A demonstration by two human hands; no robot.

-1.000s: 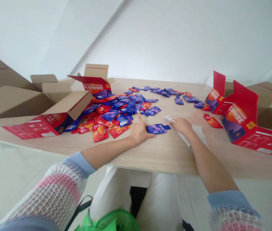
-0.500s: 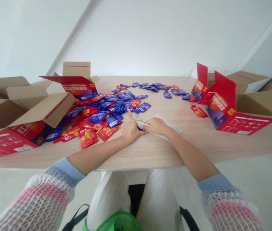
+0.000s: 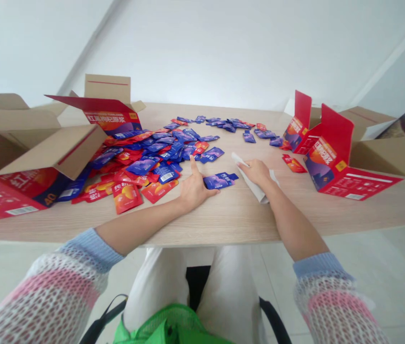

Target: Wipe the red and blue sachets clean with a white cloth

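Note:
My left hand (image 3: 195,188) lies palm down on the wooden table (image 3: 238,220), fingers spread and index finger raised, holding nothing. Just right of it lies a blue sachet (image 3: 219,180), touching or nearly touching my fingertips. My right hand (image 3: 257,172) is on a long white sheet (image 3: 252,181), apparently pinching it, and its far end reaches up and left past my fingers. A large heap of blue and red sachets (image 3: 155,162) spreads left of my hands. One red sachet (image 3: 126,198) lies at its near edge.
Opened red cartons (image 3: 345,186) stand at the right, and another (image 3: 12,203) lies at the left. Brown cardboard boxes (image 3: 26,148) crowd the left side. Scattered blue sachets (image 3: 245,129) lie along the far table. A green mesh bag (image 3: 173,327) rests on my lap.
The white sheet has shifted right and swung towards an upright slant, uncovering the blue sachet. My hands have moved apart, and the view has tilted slightly.

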